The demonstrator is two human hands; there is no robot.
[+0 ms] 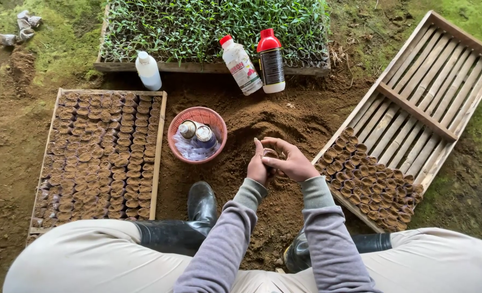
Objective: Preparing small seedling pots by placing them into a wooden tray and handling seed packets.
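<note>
Head view: left hand [257,168] and right hand [293,163] cup a small pot [270,154] (mostly hidden), fingers curled around it.

Bare soil mound [284,122] between basket [177,127], tray [433,163]

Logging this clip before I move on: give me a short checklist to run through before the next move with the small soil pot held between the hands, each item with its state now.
1. Both hands on the work: left hand and right hand meet over the soil heap. Ok.
2. Small pot between the hands: mostly hidden by fingers, fill level cannot tell.
3. Room in the right tray: only its near corner holds pots. Ok.
4. Room in the left tray: filled edge to edge. Not ok.
5. Loose soil near the hands: heap lies directly beneath. Ok.
6. Pink basket: stands apart from the hands. Ok.
</note>
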